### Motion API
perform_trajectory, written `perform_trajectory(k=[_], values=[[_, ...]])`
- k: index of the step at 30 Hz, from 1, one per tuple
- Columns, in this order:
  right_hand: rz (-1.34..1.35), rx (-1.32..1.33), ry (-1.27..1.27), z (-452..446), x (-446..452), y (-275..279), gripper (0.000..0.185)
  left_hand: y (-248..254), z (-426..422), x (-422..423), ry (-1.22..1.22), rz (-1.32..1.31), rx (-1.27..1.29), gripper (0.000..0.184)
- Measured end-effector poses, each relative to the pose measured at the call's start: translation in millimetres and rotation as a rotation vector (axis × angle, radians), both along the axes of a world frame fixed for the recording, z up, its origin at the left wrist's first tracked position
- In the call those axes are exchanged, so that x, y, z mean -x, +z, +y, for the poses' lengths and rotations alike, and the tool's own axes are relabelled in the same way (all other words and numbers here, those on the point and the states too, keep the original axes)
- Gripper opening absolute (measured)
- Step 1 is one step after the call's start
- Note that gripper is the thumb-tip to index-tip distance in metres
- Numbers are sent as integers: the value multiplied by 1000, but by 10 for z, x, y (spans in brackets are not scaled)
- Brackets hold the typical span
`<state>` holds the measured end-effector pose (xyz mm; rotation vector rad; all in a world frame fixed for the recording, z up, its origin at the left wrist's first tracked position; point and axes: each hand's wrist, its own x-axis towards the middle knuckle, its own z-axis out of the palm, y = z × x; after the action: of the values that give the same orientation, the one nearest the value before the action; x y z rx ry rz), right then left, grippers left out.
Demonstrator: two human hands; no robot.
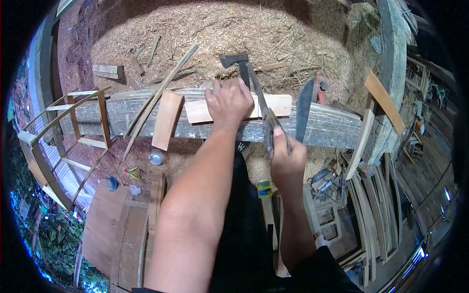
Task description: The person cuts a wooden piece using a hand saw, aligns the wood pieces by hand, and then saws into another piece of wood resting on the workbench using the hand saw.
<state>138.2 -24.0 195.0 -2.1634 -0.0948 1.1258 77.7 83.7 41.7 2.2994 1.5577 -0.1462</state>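
Observation:
My left hand (229,100) presses on a pale wooden board (276,105), its fingers curled over the board's far edge. The board lies across a weathered grey beam (332,128). In my right hand (288,155) is the handle of a handsaw (261,93), its blade pointing away from me and crossing the board just right of my left hand. Beyond the board lies a hatchet (234,59), partly hidden behind my left hand and the saw. A machete (305,107) rests across the beam to the right of the saw.
Another wood block (167,119) and long thin strips (161,90) lie on the beam at left. A wooden frame (73,122) stands at its left end. Curved wooden pieces (371,219) are stacked at lower right. Wood shavings (195,29) cover the ground beyond.

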Motion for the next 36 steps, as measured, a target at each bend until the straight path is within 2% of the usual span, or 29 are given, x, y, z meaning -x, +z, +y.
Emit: perform_trajectory(k=[3, 5, 8, 9, 11, 15, 22, 25, 27, 29, 30, 34, 36], values=[[-17, -36, -13, 43, 53, -8, 43, 20, 15, 26, 13, -4, 65, 37], [75, -2, -100, 22, 5, -32, 44, -1, 2, 35, -7, -58, -53, 32], [15, -33, -30, -130, 77, -129, 45, 27, 12, 45, 21, -62, 7, 33], [-64, -72, -14, -196, 124, -152, 45, 39, 24, 24, 14, -74, 17, 35], [-49, -80, 17, -490, 300, -172, 44, 44, 29, 6, 22, -94, 20, 34], [76, -204, -118, -964, 561, -281, 45, 82, 2, 34, 17, -42, 61, 30], [156, -292, -110, -749, 414, -196, 44, 35, 3, 16, 10, -45, 20, 33], [89, -288, -91, -987, 408, -281, 45, 15, 2, 9, 0, -67, -51, 35], [92, -278, -163, -1232, 627, -133, 43, -23, -28, 28, -21, -40, -87, 33], [15, -234, -9, -1537, 833, -37, 41, -1, 12, 27, -22, -23, -63, 34], [11, -318, -44, -1579, 804, -126, 39, 23, -24, 35, -22, -16, -37, 34], [-86, -411, 28, -1080, 499, -495, 42, 50, -42, 10, 25, -53, -34, 40], [7, -302, -59, -918, 544, -521, 44, 22, -49, 16, 15, -53, -56, 40]])
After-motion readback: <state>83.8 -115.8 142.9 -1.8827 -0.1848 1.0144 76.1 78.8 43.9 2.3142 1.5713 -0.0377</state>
